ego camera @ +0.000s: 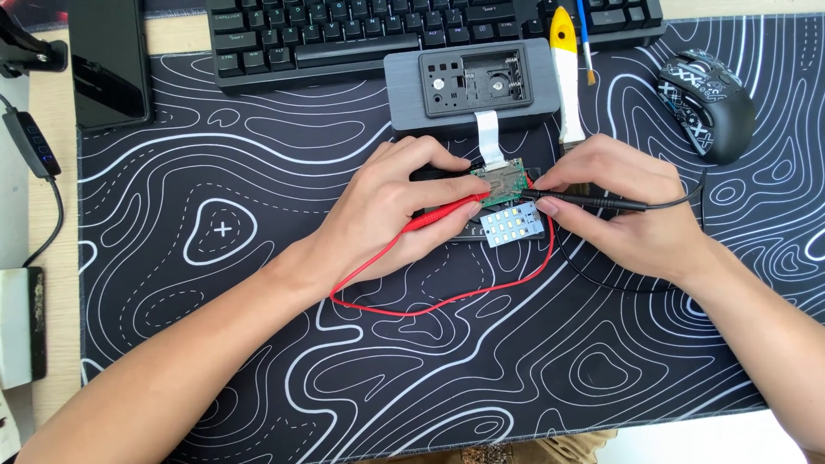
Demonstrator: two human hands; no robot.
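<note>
Green circuit board (501,182) lies near the middle of the surface, on a black desk mat (258,344) patterned with white contour lines, just in front of an opened grey ribbed case (404,94) whose white ribbon cable (488,133) runs down to it. Opening looks done and probing seems under way, nothing yet closed up. The left hand (391,210) pinches a glossy red probe (443,215), tip on the board; the right hand (627,202) pinches a slim black probe (593,202) likewise. A pale LED panel (507,225) sits just beside the board. Red wire (412,301) loops loosely over the mat. A black keyboard (344,34) and patterned mouse (706,103) rest behind.
</note>
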